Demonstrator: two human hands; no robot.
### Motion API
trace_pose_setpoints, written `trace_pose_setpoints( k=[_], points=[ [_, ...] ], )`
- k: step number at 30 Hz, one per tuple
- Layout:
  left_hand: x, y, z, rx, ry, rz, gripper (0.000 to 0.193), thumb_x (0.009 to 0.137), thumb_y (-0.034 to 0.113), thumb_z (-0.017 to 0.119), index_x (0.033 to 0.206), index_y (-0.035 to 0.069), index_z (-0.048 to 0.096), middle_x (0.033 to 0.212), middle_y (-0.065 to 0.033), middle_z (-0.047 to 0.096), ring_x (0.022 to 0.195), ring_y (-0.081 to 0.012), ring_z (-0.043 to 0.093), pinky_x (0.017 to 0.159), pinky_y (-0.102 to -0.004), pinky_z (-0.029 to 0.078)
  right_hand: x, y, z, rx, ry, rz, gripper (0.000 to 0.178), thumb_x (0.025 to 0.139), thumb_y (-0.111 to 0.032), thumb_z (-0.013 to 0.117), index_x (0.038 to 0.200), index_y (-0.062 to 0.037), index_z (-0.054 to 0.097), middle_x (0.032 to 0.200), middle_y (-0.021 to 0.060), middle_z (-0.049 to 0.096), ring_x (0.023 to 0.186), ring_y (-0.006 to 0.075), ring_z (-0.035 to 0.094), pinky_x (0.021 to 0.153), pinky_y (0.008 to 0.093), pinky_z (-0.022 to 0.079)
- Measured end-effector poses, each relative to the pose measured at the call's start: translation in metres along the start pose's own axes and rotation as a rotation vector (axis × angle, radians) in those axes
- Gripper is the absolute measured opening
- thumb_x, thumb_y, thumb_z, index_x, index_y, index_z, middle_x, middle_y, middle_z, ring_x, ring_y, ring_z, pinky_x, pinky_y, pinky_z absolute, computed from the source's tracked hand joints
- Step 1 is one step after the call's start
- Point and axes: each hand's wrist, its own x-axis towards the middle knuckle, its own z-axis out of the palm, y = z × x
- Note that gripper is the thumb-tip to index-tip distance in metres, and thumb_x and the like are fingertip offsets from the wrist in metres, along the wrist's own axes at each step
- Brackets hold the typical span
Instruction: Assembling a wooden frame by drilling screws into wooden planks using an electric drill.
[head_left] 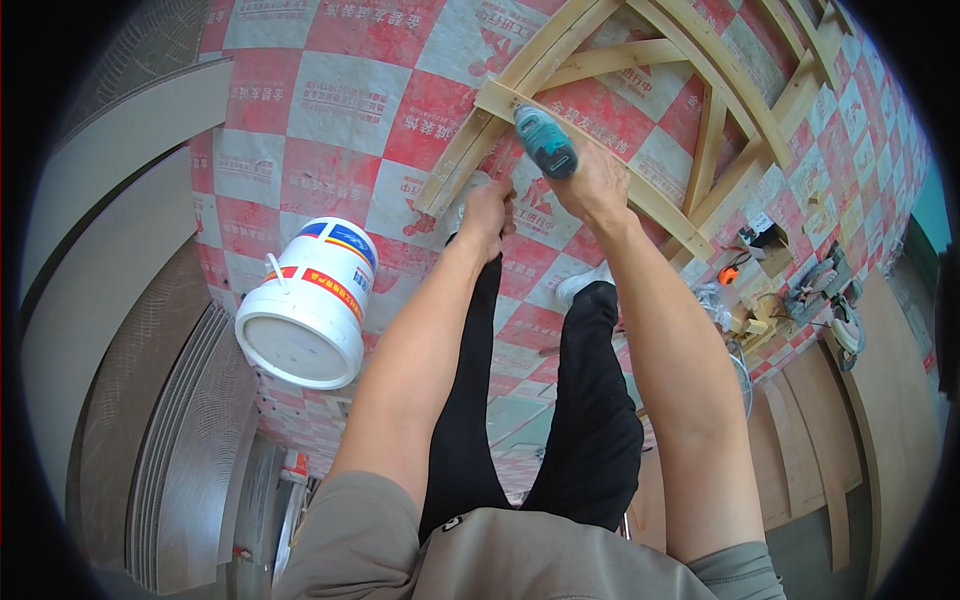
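My right hand (pixel 598 185) is wrapped round a teal and black cordless drill (pixel 546 142). The drill's front end is against or just over a short wooden crosspiece (pixel 652 186), near the end where that strip lies across a long wooden beam (pixel 462 165). The beam belongs to a wooden frame (pixel 615 62) with curved and straight members, lying on the floor. My left hand (pixel 486 216) hangs low, left of the drill, beside the beam's near end. Its fingers are curled together, and whatever they hold is hidden.
A white bucket (pixel 312 300) stands at my left. Stacked boards (pixel 185 440) lean along the left side. At the right lie an orange tape measure (pixel 728 274), a power saw (pixel 822 290), wood offcuts (pixel 755 328) and brown panels (pixel 800 430). Red-and-white checked sheeting (pixel 340 110) covers the floor.
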Motion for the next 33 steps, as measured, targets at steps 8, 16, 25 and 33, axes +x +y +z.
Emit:
trace_pose_setpoints(
  k=[8,16,25,33],
  points=[
    [0.072,0.014,0.021,-0.134,0.006,0.185,0.021,0.098,0.028,0.057,0.092,0.009,0.063,0.058,0.0062,0.039,0.045,-0.008,0.035,0.041,-0.0265,0.029,-0.009,-0.019,0.002,0.173,-0.046,0.221,0.038,0.077,-0.032,0.067,0.103,-0.0047,0.072,0.101,0.0257,0.07,0.101,0.0449,0.066,0.089,0.0502,0.051],
    [0.088,0.038,0.041,-0.006,0.163,0.264,0.025,0.096,0.028,0.058,0.078,0.01,0.062,0.06,0.0017,0.051,0.044,-0.0116,0.041,0.04,-0.031,0.029,-0.004,-0.022,-0.008,0.108,-0.034,0.25,0.036,0.077,-0.03,0.065,0.1,-0.0032,0.074,0.101,0.0265,0.071,0.1,0.0445,0.066,0.089,0.0485,0.052],
    [0.104,0.044,0.049,-0.452,0.029,-0.025,0.031,0.097,0.037,0.061,0.073,0.016,0.059,0.059,0.0016,0.05,0.045,-0.0121,0.041,0.044,-0.0324,0.033,-0.01,-0.029,-0.015,0.115,-0.054,0.244,0.037,0.077,-0.03,0.066,0.099,-0.0019,0.073,0.097,0.0276,0.07,0.099,0.0456,0.066,0.088,0.0498,0.051],
    [0.129,0.049,0.056,-0.415,0.178,-0.076,0.022,0.092,0.029,0.062,0.081,0.01,0.064,0.071,-0.0059,0.062,0.057,-0.0215,0.057,0.053,-0.0365,0.048,-0.017,-0.028,-0.02,0.099,-0.063,0.236,0.035,0.078,-0.03,0.068,0.099,-0.0026,0.073,0.096,0.0269,0.071,0.097,0.0454,0.066,0.087,0.0504,0.051]
  ],
)
